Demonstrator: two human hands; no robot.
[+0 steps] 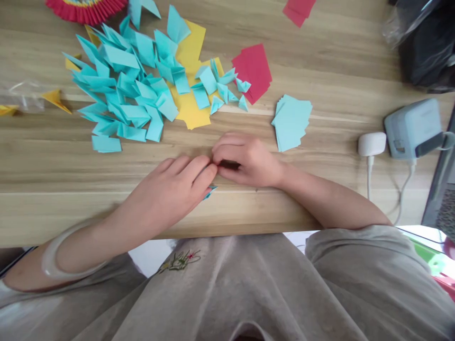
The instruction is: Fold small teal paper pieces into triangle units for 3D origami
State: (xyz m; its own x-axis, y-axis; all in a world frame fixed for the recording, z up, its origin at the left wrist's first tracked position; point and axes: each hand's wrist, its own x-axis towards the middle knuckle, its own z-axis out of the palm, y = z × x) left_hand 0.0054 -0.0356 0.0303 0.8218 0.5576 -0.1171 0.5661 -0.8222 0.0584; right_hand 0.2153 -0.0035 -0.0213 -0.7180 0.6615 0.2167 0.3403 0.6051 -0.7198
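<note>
My left hand (174,187) and my right hand (245,158) meet fingertip to fingertip on the wooden table (320,85), near its front edge. Both are closed around a small piece of light blue paper (210,190), of which only a corner shows under the left fingers. A neat stack of light blue paper sheets (291,121) lies just right of and beyond my right hand. A big heap of folded blue paper pieces (131,90) lies beyond my left hand.
Yellow sheets (192,111) and red sheets (254,68) lie among the blue pieces; another red sheet (298,9) sits at the far edge. A red pleated paper object (85,9) is far left. A white charger (371,143) and grey box (414,128) stand right.
</note>
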